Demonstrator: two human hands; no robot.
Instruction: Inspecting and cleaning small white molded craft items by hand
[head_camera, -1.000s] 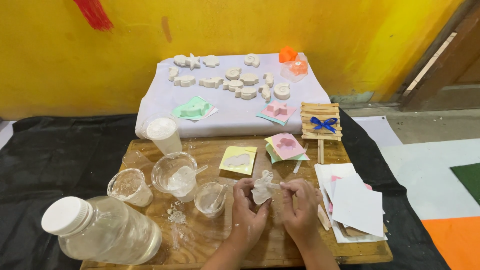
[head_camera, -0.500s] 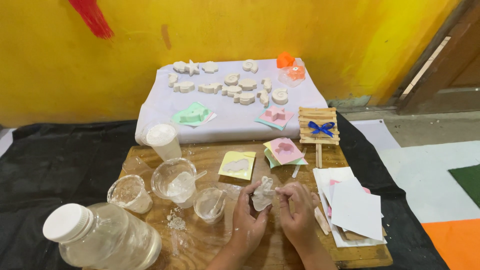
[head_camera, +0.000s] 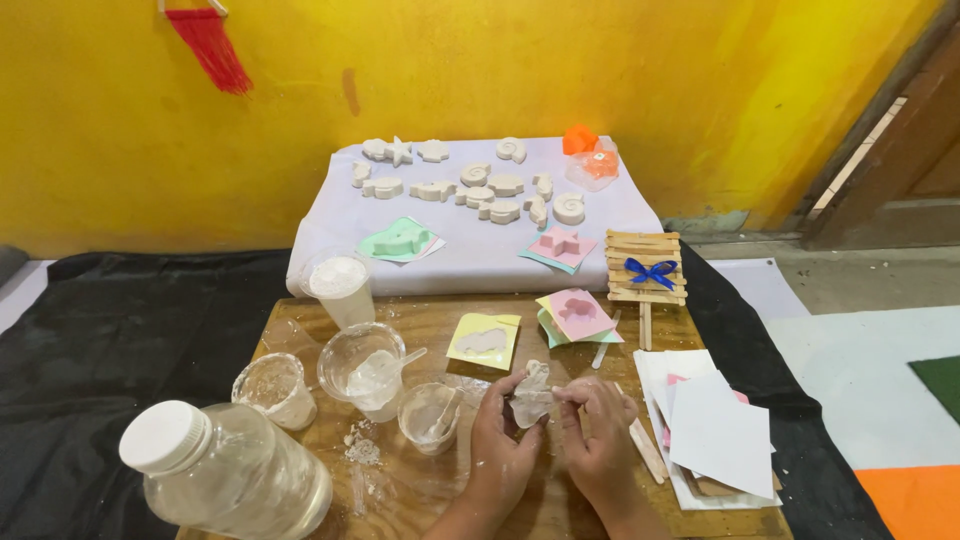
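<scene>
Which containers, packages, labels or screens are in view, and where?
No labels, signs or screens.
Jar: front left of board, lying tilted, clear plastic, white lid.
Cups: three clear ones, left of the hands, white residue.
White cup: board's back left, filled with white powder.
Clear mould: pinched between left hand and right hand.
</scene>
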